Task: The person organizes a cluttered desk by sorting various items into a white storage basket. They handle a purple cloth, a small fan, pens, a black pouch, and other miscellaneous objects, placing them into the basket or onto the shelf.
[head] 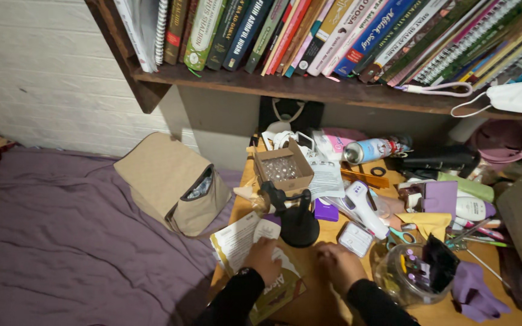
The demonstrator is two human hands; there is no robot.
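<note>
- The left hand point(262, 258) is resting palm down on a printed booklet point(273, 284) at the near left corner of the wooden desk point(333, 232); its fingers are lying flat and close together, pressing on the paper rather than closing round anything.
- The right hand point(339, 265) is lying on the bare desk just right of the booklet, fingers curled downward; whether they are pinching something small cannot be told.
- Both forearms are showing in dark sleeves point(237, 299).
- A black stand point(297, 220) with a round base is standing between and just beyond the two hands, touching neither.
- A white leaflet point(237, 238) is sticking out from under the booklet, overhanging the desk's left edge.
- A small white case point(355, 239) is lying near the right hand, and a white handheld thermometer point(362, 208) is lying just behind it.
- A clear glass jar point(409, 274) holding small purple and black items is standing to the right of the right hand.
- An open cardboard box point(282, 168) with clear beads inside is sitting further back on the desk.
- A spray can point(373, 149) is lying on its side near the back.
- A tan fabric bag point(173, 181) is sitting on the purple bedding point(74, 241) left of the desk.
- A shelf point(285, 84) of leaning books point(333, 30) is hanging above the desk.
</note>
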